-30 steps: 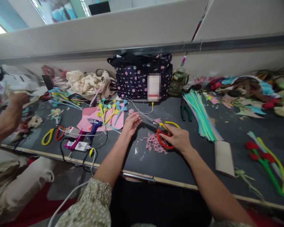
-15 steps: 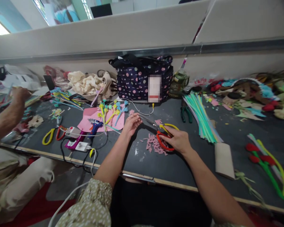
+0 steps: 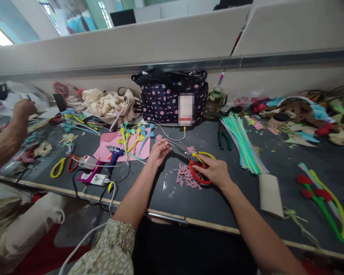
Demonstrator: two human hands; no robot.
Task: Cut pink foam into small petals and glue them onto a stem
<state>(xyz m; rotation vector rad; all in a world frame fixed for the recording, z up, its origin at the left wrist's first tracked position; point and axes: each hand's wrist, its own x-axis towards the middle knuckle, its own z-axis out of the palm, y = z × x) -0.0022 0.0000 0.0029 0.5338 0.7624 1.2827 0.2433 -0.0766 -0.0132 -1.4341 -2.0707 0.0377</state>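
In my right hand is a pair of scissors with one red and one yellow handle loop, its blades pointing left. My left hand is closed in a pinch right at the blade tips; whatever its fingers hold is too small to make out. Small pink snippets lie in a heap on the dark tabletop below the scissors. A few more pink bits rest behind the blades. Left of my left hand, yellow and blue fuzzy stems lie on a pink sheet.
A blue glue gun, a power strip with cables and another pair of scissors lie left. Behind stands a patterned bag. Green pliers, a bundle of pipe cleaners and a beige block lie right. A co-worker's arm reaches in far left.
My two hands and the scissors stay almost in the same place. The co-worker's hand at far left has risen slightly. The view has shifted a little.
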